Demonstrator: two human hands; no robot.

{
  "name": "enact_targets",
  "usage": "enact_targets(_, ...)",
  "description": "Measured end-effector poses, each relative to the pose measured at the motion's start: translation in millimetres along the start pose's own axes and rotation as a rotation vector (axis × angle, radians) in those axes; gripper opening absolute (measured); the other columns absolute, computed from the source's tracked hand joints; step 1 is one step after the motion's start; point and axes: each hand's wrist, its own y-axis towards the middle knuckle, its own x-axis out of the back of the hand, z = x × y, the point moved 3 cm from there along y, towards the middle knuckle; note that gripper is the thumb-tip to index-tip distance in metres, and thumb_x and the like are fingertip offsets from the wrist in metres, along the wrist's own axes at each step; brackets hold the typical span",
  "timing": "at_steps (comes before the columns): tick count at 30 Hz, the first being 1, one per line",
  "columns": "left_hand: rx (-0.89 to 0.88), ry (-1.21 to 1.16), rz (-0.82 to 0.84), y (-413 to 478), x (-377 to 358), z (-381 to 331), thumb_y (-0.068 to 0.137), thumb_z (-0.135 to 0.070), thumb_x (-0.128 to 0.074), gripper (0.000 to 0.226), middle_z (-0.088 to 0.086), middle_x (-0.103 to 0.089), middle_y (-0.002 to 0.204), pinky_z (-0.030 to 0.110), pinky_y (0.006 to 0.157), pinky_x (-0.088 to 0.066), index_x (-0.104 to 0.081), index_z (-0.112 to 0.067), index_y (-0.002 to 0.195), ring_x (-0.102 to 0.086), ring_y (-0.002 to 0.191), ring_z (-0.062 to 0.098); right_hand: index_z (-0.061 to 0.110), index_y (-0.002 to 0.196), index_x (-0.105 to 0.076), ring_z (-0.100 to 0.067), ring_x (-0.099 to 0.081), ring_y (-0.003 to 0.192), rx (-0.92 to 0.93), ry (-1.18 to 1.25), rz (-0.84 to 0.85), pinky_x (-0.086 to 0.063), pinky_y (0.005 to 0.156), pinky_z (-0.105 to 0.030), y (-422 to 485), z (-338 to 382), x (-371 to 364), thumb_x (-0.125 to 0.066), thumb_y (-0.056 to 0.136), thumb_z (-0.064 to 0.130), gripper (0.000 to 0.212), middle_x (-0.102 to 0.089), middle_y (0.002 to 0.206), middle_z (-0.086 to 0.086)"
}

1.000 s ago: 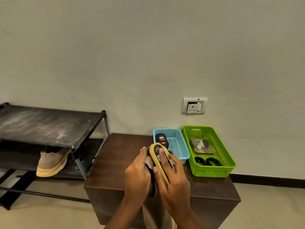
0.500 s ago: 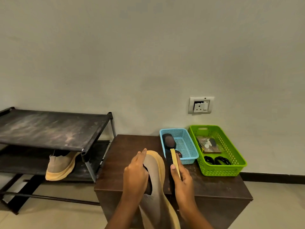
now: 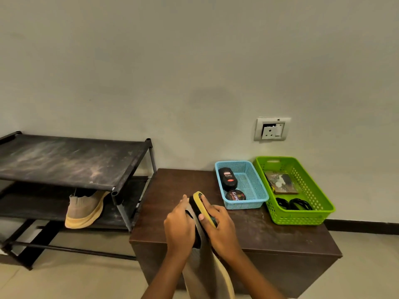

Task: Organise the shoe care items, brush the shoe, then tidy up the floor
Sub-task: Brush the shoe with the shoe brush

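A: Where's the shoe (image 3: 205, 272)?
B: At the front edge of the cabinet (image 3: 172, 186), upper end over the top, rest hanging down in front.
A: Hands?
B: L hand (image 3: 179, 225) grips the shoe's upper part, fingers along its side. R hand (image 3: 223, 228) is curled round the brush (image 3: 203, 209), yellow back up, dark bristle side against the shoe.
A: Baskets?
B: Both on the cabinet's back-right part, touching or nearly, can't tell which. Blue basket (image 3: 246, 203) sits nearer the cabinet's middle w/ a black bottle (image 3: 227, 178) & a round tin (image 3: 237, 195) inside. Green basket (image 3: 302, 217) is at the cabinet's right end w/ a packet (image 3: 280, 182) & black coils (image 3: 293, 203), prob. laces.
A: Anything else?
B: Rack (image 3: 71, 160) just left of the cabinet, second shoe (image 3: 84, 210) on its lower shelf. Wall socket (image 3: 272, 129) above the cabinet's back-right.
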Motion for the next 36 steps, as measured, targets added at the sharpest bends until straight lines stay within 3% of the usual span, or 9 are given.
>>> enact_targets(6, -0.158, -0.191, -0.176, 1.7, 9.1, 2.9, 0.077, 0.023, -0.049, 0.046, 0.017, -0.066, 0.114, 0.031, 0.098, -0.044, -0.065, 0.0, 0.115, -0.055, 0.118, 0.033, 0.042, 0.136, -0.043, 0.005, -0.051, 0.101, 0.048, 0.098, -0.009, -0.039, 0.084, -0.005, -0.3, 8.3, -2.3, -0.058, 0.092, 0.03, 0.048, -0.052, 0.11, 0.009)
enact_targets(9, -0.11, -0.225, -0.128, 3.5, 8.2, 7.0, 0.077, 0.023, -0.046, 0.051, 0.015, -0.061, 0.123, 0.035, 0.112, -0.024, -0.061, 0.0, 0.12, -0.043, 0.13, 0.032, 0.038, 0.136, -0.044, 0.006, -0.052, 0.103, 0.046, 0.125, -0.024, -0.039, 0.085, -0.005, -3.3, 9.5, -3.8, -0.058, 0.092, 0.029, 0.047, -0.053, 0.11, 0.008)
enact_targets(14, -0.083, -0.193, 0.024, 7.6, 6.0, 10.3, 0.077, 0.021, -0.04, 0.059, 0.012, -0.05, 0.136, 0.028, 0.114, 0.002, -0.044, 0.005, 0.134, -0.019, 0.143, 0.025, 0.045, 0.123, -0.047, 0.009, -0.051, 0.104, 0.042, 0.164, -0.033, -0.04, 0.083, -0.004, -4.5, 11.9, 0.0, -0.061, 0.09, 0.029, 0.039, -0.055, 0.112, 0.008)
enact_targets(20, -0.138, -0.163, 0.031, 3.8, 6.4, 11.1, 0.095, 0.001, -0.041, 0.042, 0.013, -0.051, 0.135, 0.034, 0.099, -0.046, -0.04, -0.009, 0.136, -0.05, 0.124, 0.029, 0.044, 0.127, -0.05, 0.0, -0.055, 0.104, 0.081, 0.184, -0.049, -0.041, 0.084, -0.007, -8.5, 15.8, 2.7, -0.059, 0.084, 0.047, 0.044, -0.057, 0.111, 0.007)
enact_targets(22, -0.166, -0.182, -0.015, 4.3, 9.5, 6.6, 0.092, 0.008, -0.042, 0.053, 0.016, -0.049, 0.138, 0.043, 0.104, -0.042, -0.038, -0.01, 0.141, -0.046, 0.129, 0.03, 0.041, 0.13, -0.051, -0.003, -0.055, 0.105, 0.125, 0.191, -0.057, -0.041, 0.085, -0.007, -12.5, 22.7, 5.8, -0.055, 0.081, 0.051, 0.05, -0.056, 0.11, 0.009)
enact_targets(27, -0.254, -0.253, -0.141, 0.1, 19.2, -8.9, 0.076, 0.014, -0.032, 0.057, 0.007, -0.045, 0.135, 0.018, 0.11, -0.026, -0.051, 0.003, 0.129, -0.038, 0.133, 0.017, 0.043, 0.131, -0.049, -0.005, -0.054, 0.101, 0.165, 0.085, -0.186, -0.04, 0.087, -0.009, -4.8, 23.8, 26.3, -0.057, 0.082, 0.039, 0.05, -0.051, 0.107, 0.012)
enact_targets(30, -0.307, -0.264, -0.158, -4.8, 14.5, -13.9, 0.079, 0.014, -0.037, 0.052, 0.011, -0.047, 0.135, 0.024, 0.11, -0.029, -0.05, 0.005, 0.129, -0.04, 0.131, 0.021, 0.047, 0.13, -0.048, -0.008, -0.054, 0.098, 0.17, 0.124, -0.228, -0.04, 0.085, -0.008, -10.4, 37.8, 25.8, -0.055, 0.08, 0.044, 0.05, -0.049, 0.104, 0.013)
enact_targets(33, -0.247, -0.31, -0.194, -3.6, 17.3, -17.1, 0.086, 0.009, -0.041, 0.046, 0.012, -0.049, 0.134, 0.029, 0.105, -0.037, -0.048, 0.004, 0.131, -0.046, 0.128, 0.025, 0.05, 0.13, -0.047, -0.008, -0.052, 0.099, 0.319, 0.062, -0.185, -0.041, 0.09, -0.013, -19.0, 46.4, 24.4, -0.059, 0.083, 0.037, 0.05, -0.045, 0.105, 0.018)
enact_targets(36, -0.309, -0.312, -0.212, -8.3, 17.8, -25.5, 0.068, 0.018, -0.033, 0.061, 0.008, -0.05, 0.128, 0.021, 0.108, -0.03, -0.052, 0.008, 0.125, -0.045, 0.125, 0.02, 0.07, 0.12, -0.037, -0.009, -0.051, 0.096, 0.155, 0.008, -0.341, -0.047, 0.091, -0.031, -1.4, 31.9, 46.8, -0.064, 0.083, 0.029, 0.061, -0.045, 0.101, 0.009)
